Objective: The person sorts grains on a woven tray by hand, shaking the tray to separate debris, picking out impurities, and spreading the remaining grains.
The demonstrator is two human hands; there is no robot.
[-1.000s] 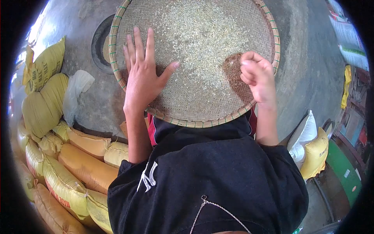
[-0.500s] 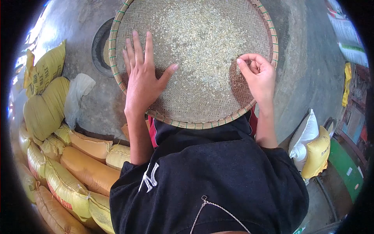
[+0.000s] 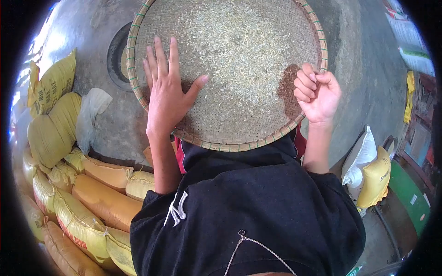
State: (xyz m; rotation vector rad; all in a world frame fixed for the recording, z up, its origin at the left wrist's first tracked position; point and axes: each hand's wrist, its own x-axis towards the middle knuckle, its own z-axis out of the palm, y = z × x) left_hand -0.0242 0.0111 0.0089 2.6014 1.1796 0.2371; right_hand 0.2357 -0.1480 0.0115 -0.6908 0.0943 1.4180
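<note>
A round woven bamboo tray (image 3: pixel 212 131) with a green-bound rim rests over my lap. Pale grains (image 3: pixel 241 55) are spread across it, thickest from the middle to the far side. My left hand (image 3: pixel 168 94) is open over the tray's left part, palm down with fingers spread. At the right rim, my right hand (image 3: pixel 317 92) is turned with its palm up and its fingers curled in, the thumb near the fingertips. Anything pinched there is too small to make out. Its shadow falls on the weave beside it.
Stuffed yellow and orange sacks (image 3: pixel 103 198) lie stacked at the left. A dark round basin (image 3: pixel 115 57) stands on the concrete floor (image 3: pixel 106 18), partly under the tray. At the right are a white sack (image 3: pixel 359 161), a yellow sack (image 3: pixel 375 179) and a green panel (image 3: pixel 410 198).
My right hand has moved right from over the grains to the rim and rolled over, so its curled fingers now face up. My left hand has hardly moved.
</note>
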